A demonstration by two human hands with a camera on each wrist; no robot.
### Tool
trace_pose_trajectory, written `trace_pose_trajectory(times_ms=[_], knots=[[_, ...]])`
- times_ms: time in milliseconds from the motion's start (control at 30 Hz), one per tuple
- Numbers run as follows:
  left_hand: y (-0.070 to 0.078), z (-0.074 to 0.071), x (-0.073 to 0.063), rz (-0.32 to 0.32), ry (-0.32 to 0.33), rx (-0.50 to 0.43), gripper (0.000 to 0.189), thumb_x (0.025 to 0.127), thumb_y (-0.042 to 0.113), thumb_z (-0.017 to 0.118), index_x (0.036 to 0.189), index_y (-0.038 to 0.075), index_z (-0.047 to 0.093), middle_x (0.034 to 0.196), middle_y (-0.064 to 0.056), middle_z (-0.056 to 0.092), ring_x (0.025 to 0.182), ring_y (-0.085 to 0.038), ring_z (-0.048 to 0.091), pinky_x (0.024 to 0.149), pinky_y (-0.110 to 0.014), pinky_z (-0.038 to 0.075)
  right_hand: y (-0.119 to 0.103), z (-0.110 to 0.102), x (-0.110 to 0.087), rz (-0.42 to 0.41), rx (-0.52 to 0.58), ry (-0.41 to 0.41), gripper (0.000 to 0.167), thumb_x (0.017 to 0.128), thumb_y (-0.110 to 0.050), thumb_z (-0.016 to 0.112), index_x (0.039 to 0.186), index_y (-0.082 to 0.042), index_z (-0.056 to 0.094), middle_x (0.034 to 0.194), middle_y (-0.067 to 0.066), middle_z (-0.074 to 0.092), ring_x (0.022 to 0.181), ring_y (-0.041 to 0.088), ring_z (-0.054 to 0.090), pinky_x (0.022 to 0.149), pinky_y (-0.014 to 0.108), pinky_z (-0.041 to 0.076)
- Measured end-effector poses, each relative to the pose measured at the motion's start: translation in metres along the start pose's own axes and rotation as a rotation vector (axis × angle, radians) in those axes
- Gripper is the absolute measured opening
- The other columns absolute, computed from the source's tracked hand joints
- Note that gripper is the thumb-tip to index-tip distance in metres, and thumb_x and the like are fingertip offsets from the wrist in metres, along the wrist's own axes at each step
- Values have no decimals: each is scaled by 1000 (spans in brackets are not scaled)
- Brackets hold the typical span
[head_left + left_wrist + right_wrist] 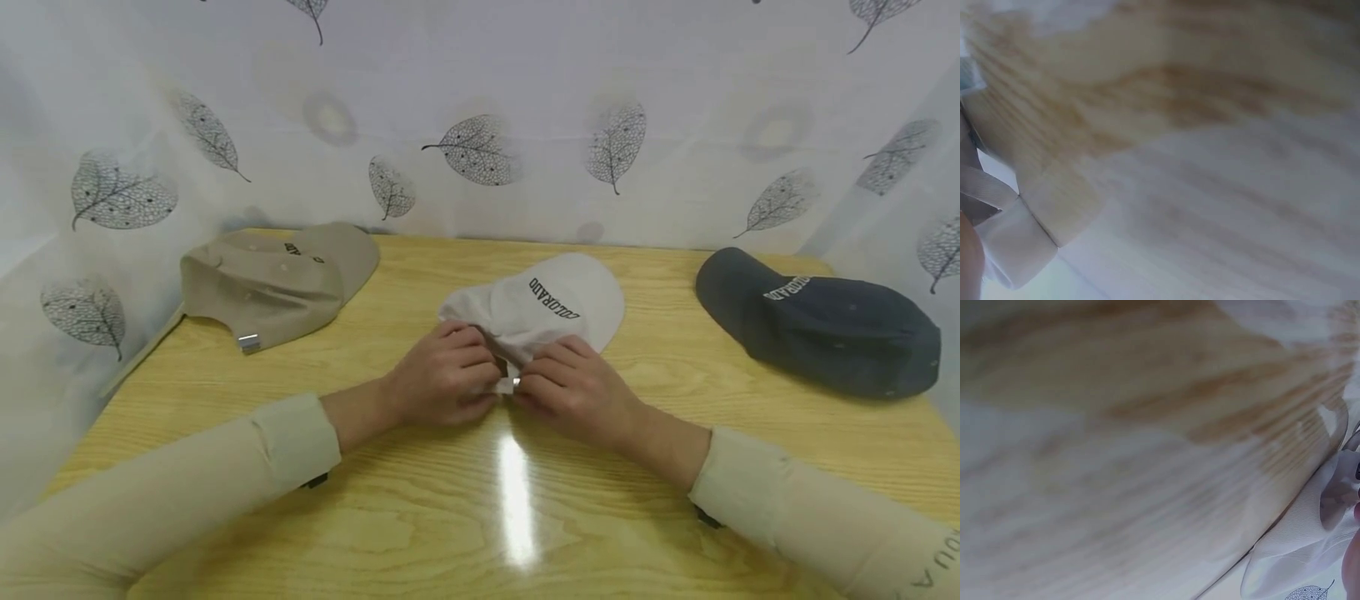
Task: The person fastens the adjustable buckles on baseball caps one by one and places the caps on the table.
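Note:
A white baseball cap (555,292) with dark COLORADO lettering lies at the middle of the table, its brim pointing away and to the right. At its back, my left hand (450,375) pinches the left side of the strap with curled fingers. My right hand (577,387) pinches the strap's other side, beside a small metal buckle (516,382). Both hands nearly meet there, and their fingertips are partly hidden. The left wrist view catches the cap's pale strap (1019,240) at its left edge; the right wrist view has the cap's white fabric (1291,537) at lower right.
A beige cap (277,283) with a metal strap buckle lies at the table's left. To the right rests a dark navy cap (840,333). The wooden table (420,517) backs onto a white curtain (525,67) printed with leaves.

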State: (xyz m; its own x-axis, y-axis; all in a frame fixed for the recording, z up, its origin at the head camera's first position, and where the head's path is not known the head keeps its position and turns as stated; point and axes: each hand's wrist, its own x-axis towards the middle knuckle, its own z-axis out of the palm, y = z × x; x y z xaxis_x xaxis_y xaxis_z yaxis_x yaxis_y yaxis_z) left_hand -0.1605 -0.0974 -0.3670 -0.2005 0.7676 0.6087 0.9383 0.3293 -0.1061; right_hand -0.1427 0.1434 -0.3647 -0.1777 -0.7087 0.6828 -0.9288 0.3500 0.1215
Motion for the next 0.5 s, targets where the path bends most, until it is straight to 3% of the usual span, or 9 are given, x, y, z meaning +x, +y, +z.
trace_pose_trajectory(times_ms=[233,500], knots=[[-1,0,0,22,24,-26,9,77,22,74,79,16,68,80,6,67,85,-20,60,86,-38,45,0,1,0,-6,14,22,12,77,-12,78,86,-8,71,84,-1,71,84,21,66,79,37,50],[-2,1,1,59,54,-43,6,78,17,72,78,14,67,79,4,67,83,-19,60,85,-37,46,-1,-3,0,23,18,-55,16,78,-15,82,88,-8,71,86,-1,71,88,21,65,83,37,50]])
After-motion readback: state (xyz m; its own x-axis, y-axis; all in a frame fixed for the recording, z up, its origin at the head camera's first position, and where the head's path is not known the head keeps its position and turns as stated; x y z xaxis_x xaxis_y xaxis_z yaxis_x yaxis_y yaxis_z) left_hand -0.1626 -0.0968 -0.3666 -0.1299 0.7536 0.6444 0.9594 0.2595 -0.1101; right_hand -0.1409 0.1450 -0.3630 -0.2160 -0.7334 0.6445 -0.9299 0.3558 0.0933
